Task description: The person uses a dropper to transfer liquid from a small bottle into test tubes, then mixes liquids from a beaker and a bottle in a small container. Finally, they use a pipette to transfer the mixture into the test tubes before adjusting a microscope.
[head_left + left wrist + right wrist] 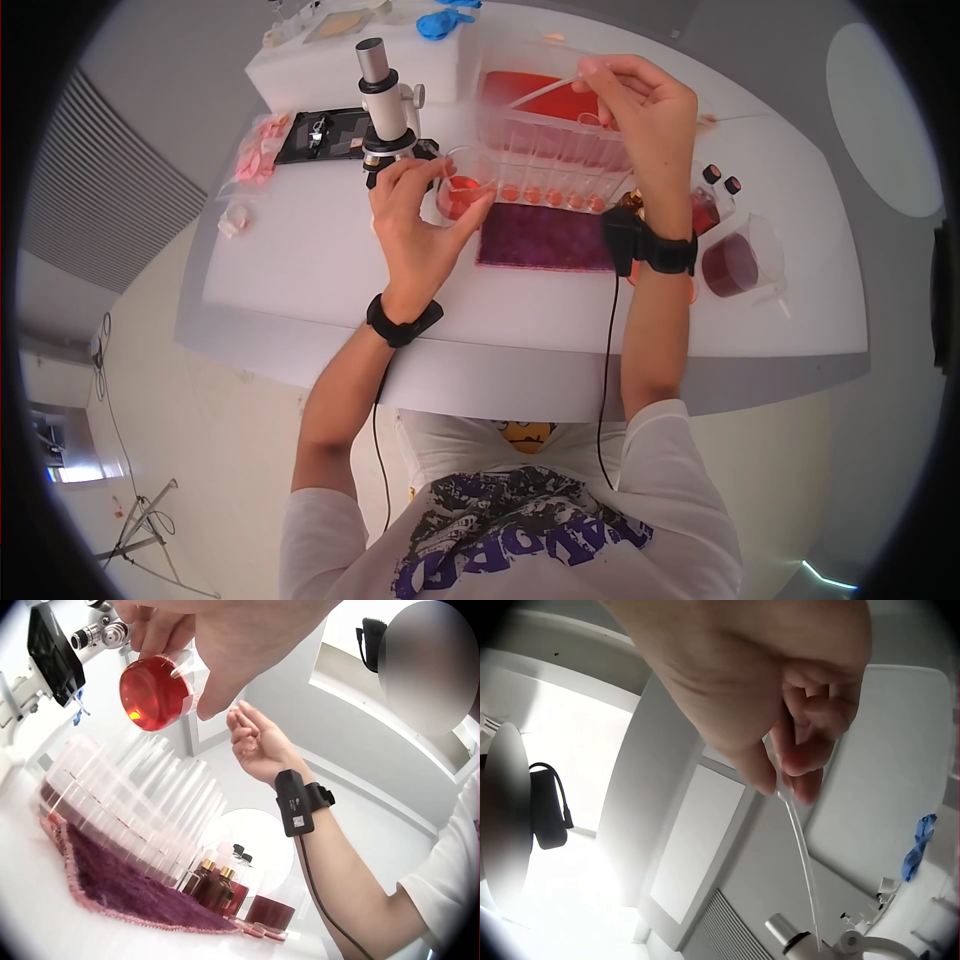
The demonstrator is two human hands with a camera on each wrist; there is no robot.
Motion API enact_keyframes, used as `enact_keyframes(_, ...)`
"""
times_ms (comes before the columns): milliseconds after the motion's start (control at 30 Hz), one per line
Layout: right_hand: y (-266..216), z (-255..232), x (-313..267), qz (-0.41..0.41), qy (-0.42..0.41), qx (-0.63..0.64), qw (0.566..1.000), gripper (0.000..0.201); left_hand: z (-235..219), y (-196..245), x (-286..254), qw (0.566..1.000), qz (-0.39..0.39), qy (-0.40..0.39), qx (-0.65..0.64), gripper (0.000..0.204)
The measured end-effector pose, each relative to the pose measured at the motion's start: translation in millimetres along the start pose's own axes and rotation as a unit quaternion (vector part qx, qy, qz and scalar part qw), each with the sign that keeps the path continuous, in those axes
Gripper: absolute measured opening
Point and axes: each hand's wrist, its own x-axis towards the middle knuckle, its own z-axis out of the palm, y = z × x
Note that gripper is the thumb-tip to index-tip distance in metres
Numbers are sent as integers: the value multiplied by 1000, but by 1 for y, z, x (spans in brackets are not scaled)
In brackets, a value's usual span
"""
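Observation:
My left hand (415, 215) grips a small clear beaker (154, 694) of red liquid between thumb and fingers, lifted beside the microscope. In the head view the beaker's rim is partly behind the fingers. Higher and to the right, my right hand (648, 105) pinches a thin clear plastic dropper (804, 862) near its upper end, and its stem slants down toward the left. Most of the dropper's bulb is hidden by the fingers. Between the hands stands a clear rack (560, 135) with a row of test tubes (533, 195), red at their bottoms.
A purple cloth (545, 240) lies in front of the rack. The microscope (385, 105) stands at the left, near a black case (322, 137). Brown dropper bottles (217, 891), black-capped bottles (706, 208) and a beaker of dark red liquid (730, 268) stand at right. Blue gloves (440, 24) lie at the back.

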Motion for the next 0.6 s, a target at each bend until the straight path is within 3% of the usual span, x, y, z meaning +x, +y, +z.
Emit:
enact_keyframes(67,-10,-1,-4,-33,-117,1,993,19,0,0,-1,1000,7,0,1,47)
enact_keyframes(100,-10,1,-7,-32,-116,1,993,19,1,-1,-1,1000,7,-1,0,47)
enact_keyframes(167,-6,10,-12,-28,-248,-19,968,18,1,-3,-1,999,37,2,18,48)
enact_keyframes(300,-1,25,-13,-19,-253,-108,961,20,1,-2,0,1000,29,-2,8,48)
enact_keyframes(367,-4,25,-14,58,-218,-58,973,22,0,0,1,1000,9,0,0,48)
enact_keyframes(600,6,1,0,128,-127,-10,984,25,1,-2,0,1000,0,5,17,48)
